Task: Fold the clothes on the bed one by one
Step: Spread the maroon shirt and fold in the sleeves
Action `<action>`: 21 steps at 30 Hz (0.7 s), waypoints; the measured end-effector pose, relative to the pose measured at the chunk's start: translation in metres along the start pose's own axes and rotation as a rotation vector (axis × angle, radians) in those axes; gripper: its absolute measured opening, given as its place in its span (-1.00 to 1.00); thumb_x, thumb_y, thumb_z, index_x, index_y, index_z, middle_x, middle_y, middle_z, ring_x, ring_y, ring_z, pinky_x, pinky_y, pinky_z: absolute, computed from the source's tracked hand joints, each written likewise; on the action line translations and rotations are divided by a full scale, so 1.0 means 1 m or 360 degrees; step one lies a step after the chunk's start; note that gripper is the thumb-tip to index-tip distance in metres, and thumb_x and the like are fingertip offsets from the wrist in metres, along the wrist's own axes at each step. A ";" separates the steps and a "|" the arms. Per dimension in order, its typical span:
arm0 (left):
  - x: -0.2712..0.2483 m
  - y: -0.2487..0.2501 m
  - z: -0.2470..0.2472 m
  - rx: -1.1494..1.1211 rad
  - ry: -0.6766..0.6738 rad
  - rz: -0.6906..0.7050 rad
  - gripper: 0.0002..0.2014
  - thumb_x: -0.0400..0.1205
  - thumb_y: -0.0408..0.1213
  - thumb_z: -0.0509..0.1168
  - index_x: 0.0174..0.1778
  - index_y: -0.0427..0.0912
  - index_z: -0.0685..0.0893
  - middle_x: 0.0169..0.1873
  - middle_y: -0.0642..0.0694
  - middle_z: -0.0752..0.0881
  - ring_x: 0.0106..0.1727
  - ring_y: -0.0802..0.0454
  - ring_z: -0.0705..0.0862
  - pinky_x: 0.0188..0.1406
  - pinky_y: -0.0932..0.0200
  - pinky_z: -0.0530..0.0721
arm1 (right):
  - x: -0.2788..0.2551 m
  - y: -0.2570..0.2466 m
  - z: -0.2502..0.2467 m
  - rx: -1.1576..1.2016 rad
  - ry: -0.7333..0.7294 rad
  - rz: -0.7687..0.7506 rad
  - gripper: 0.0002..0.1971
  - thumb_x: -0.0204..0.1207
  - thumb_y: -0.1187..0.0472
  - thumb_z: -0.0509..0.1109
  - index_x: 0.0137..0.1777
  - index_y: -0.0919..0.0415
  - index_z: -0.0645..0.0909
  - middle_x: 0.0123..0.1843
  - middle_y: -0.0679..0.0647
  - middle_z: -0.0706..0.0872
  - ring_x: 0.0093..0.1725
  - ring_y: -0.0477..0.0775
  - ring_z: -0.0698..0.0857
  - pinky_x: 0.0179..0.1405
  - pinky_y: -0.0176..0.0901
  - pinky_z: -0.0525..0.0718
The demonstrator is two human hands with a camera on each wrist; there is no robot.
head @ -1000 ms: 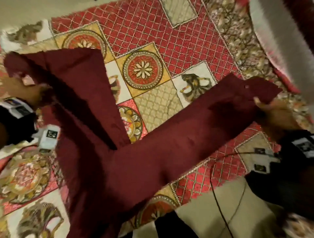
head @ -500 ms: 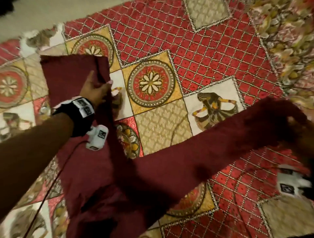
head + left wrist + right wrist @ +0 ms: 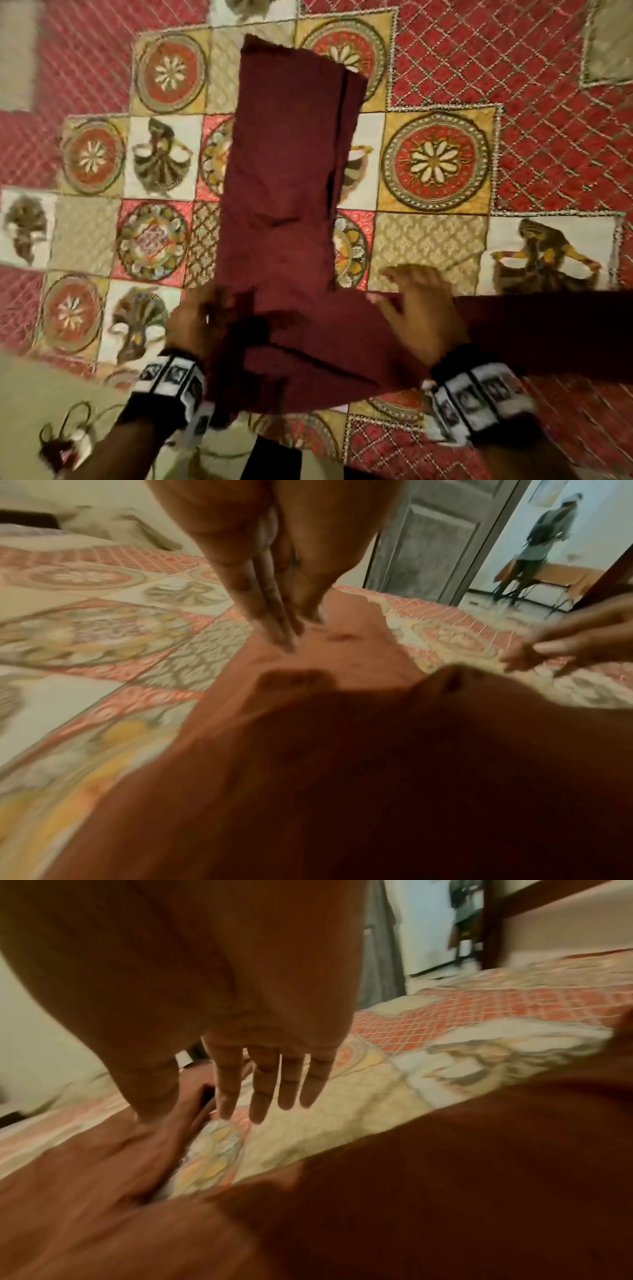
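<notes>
The maroon trousers (image 3: 284,205) are lying on the patterned bedspread (image 3: 445,85) of the bed, and everything here is being placed against them; one leg is lying flat and running away from the person, while the other leg (image 3: 548,329) is trailing off to the right along the near edge, so the garment is making an L.

The left hand (image 3: 195,325) is sitting at the near left corner of the trousers, where the waist part is bunching into dark folds; in the left wrist view its fingers (image 3: 270,615) are straight and pressed together, their tips touching the cloth, though the head view is too blurred to say whether any cloth is being pinched. The right hand (image 3: 411,308) is resting at the inner corner of the L, on the top edge of the sideways leg; in the right wrist view its fingers (image 3: 260,1085) are spread and straight, reaching past the cloth over the bedspread, gripping nothing.

The step in hand is probably bringing the sideways leg over the flat one. The risks are looking plain: the bunched waist is likely to get folded in as a lump if it is not being smoothed first; the flat leg, held by nothing, may be dragged askew when the other is pulled; and the legs may be ending up misaligned.
</notes>
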State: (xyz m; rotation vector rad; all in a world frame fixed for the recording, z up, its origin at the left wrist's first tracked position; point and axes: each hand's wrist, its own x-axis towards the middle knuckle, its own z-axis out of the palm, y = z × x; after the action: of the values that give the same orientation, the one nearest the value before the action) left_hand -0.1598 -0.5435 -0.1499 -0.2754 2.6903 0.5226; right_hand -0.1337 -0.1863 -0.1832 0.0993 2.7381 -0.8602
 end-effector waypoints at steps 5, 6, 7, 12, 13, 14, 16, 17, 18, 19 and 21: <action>-0.078 -0.071 0.027 -0.0044 -0.0067 0.0080 -0.37 0.49 0.31 0.34 0.23 -0.17 0.68 0.20 -0.21 0.61 0.25 -0.22 0.59 0.30 -0.05 0.56 | -0.026 -0.072 0.052 0.0064 -0.0136 -0.0316 -0.82 0.51 0.01 0.55 -0.16 0.06 0.64 -0.17 0.01 0.64 -0.06 0.18 0.64 -0.16 0.01 0.65; -0.088 -0.077 0.034 -0.0096 -0.0105 0.0052 -0.32 0.47 0.39 0.32 0.26 -0.12 0.66 0.23 -0.17 0.59 0.27 -0.21 0.58 0.33 -0.07 0.56 | -0.044 -0.074 0.065 0.0058 -0.0218 -0.0269 -0.78 0.48 -0.01 0.58 -0.21 0.04 0.62 -0.21 -0.03 0.62 -0.10 0.15 0.65 -0.26 -0.04 0.65; -0.097 -0.086 0.042 -0.0164 -0.0107 0.0051 -0.28 0.47 0.44 0.29 0.28 -0.11 0.65 0.23 -0.14 0.58 0.27 -0.19 0.59 0.33 -0.09 0.57 | -0.066 -0.076 0.076 0.0041 -0.0357 -0.0249 -0.76 0.43 -0.06 0.60 -0.18 0.01 0.63 -0.17 -0.04 0.62 -0.08 0.14 0.66 -0.30 -0.06 0.66; -0.117 -0.090 0.048 -0.0329 0.0238 0.0162 -0.37 0.45 0.36 0.38 0.07 -0.18 0.61 0.11 -0.18 0.55 0.19 -0.25 0.56 0.24 -0.07 0.55 | -0.134 -0.049 0.120 -0.0346 -0.0600 -0.0421 -0.30 0.21 -0.15 0.67 0.38 -0.01 0.61 0.27 -0.01 0.61 0.06 0.16 0.65 -0.12 0.06 0.72; -0.121 -0.090 0.046 -0.0283 0.0296 0.0221 -0.38 0.43 0.34 0.40 0.05 -0.19 0.64 0.13 -0.21 0.54 0.22 -0.27 0.55 0.26 -0.08 0.54 | -0.137 -0.048 0.124 -0.0388 -0.0526 -0.0429 -0.28 0.22 -0.16 0.65 0.41 -0.02 0.61 0.29 -0.01 0.62 0.07 0.15 0.65 -0.09 0.06 0.71; -0.126 -0.090 0.043 -0.0204 0.0317 0.0318 -0.38 0.40 0.32 0.43 0.05 -0.20 0.69 0.15 -0.25 0.55 0.24 -0.30 0.54 0.26 -0.10 0.54 | -0.140 -0.049 0.129 -0.0398 -0.0433 -0.0455 -0.30 0.24 -0.17 0.63 0.41 -0.03 0.62 0.28 0.00 0.64 0.08 0.14 0.64 -0.08 0.06 0.70; -0.136 -0.093 0.037 -0.0061 0.0297 0.0593 -0.36 0.34 0.33 0.46 0.08 -0.16 0.75 0.17 -0.26 0.58 0.25 -0.31 0.53 0.24 -0.14 0.52 | -0.138 -0.054 0.137 -0.0407 -0.0253 -0.0515 -0.48 0.35 -0.13 0.54 0.32 -0.02 0.68 0.19 -0.01 0.69 0.03 0.12 0.64 -0.08 0.04 0.66; -0.140 -0.097 0.037 -0.0010 0.0242 0.0714 -0.34 0.32 0.36 0.45 0.10 -0.12 0.77 0.18 -0.23 0.59 0.25 -0.29 0.54 0.23 -0.15 0.51 | -0.135 -0.054 0.141 -0.0417 -0.0171 -0.0570 -0.61 0.43 -0.09 0.45 0.24 -0.01 0.72 0.11 -0.02 0.71 -0.01 0.12 0.64 -0.11 0.03 0.63; -0.142 -0.098 0.038 0.0042 0.0151 0.0790 -0.33 0.31 0.40 0.44 0.11 -0.07 0.78 0.18 -0.18 0.60 0.24 -0.26 0.55 0.20 -0.16 0.50 | -0.131 -0.054 0.144 -0.0430 -0.0131 -0.0616 -0.71 0.50 -0.05 0.35 0.14 -0.02 0.74 0.02 -0.03 0.72 -0.06 0.13 0.64 -0.13 0.02 0.57; -0.144 -0.102 0.040 0.0098 0.0051 0.0852 -0.35 0.34 0.42 0.41 0.12 -0.01 0.79 0.17 -0.13 0.62 0.22 -0.23 0.57 0.18 -0.16 0.50 | -0.129 -0.054 0.145 -0.0447 -0.0131 -0.0660 -0.76 0.53 -0.02 0.29 0.04 -0.02 0.75 -0.06 -0.04 0.72 -0.10 0.13 0.63 -0.16 0.02 0.50; -0.148 -0.110 0.046 0.0222 -0.0128 0.0907 -0.49 0.44 0.38 0.32 0.09 0.09 0.79 0.07 -0.02 0.65 0.14 -0.15 0.60 0.08 -0.15 0.49 | -0.131 -0.056 0.143 -0.0524 -0.0152 -0.0764 -0.83 0.52 0.05 0.27 -0.12 -0.02 0.71 -0.18 -0.04 0.70 -0.17 0.14 0.62 -0.20 0.01 0.43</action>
State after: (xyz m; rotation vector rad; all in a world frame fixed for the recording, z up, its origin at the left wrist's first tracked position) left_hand 0.0182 -0.6089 -0.1646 0.5544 2.6885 0.4819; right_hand 0.0176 -0.3123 -0.2289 -0.6659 2.8057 -0.4830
